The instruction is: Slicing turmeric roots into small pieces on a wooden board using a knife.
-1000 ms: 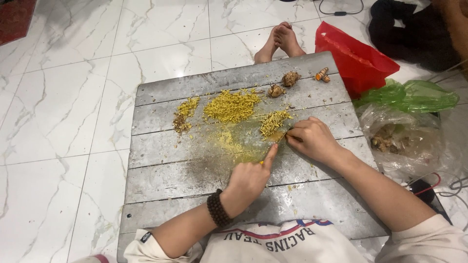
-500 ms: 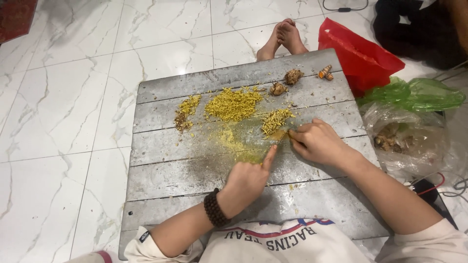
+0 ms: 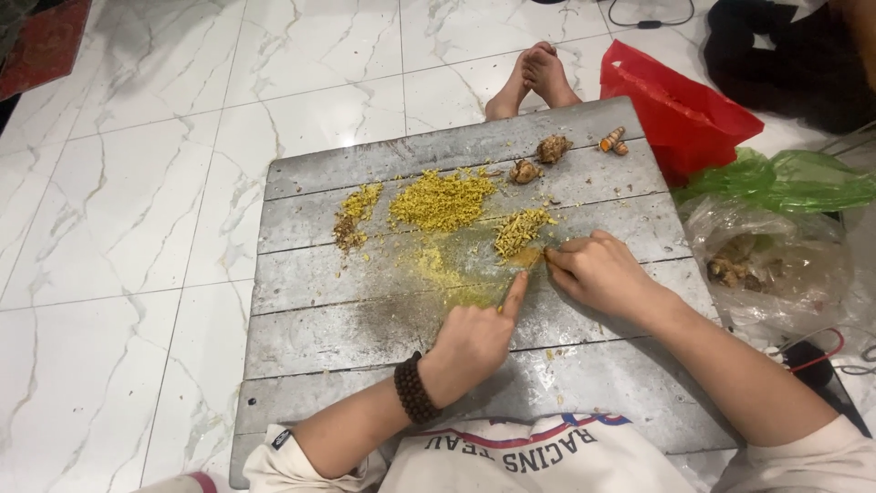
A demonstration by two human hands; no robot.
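Grey wooden board (image 3: 365,319) on floor w/ yellow chopped heaps (image 3: 443,198). Right hand (image 3: 598,271) closed on a small piece (image 3: 529,257) (blade not visible), left hand (image 3: 474,338) index presses beside it. Keep fingertip back, slices thin & even
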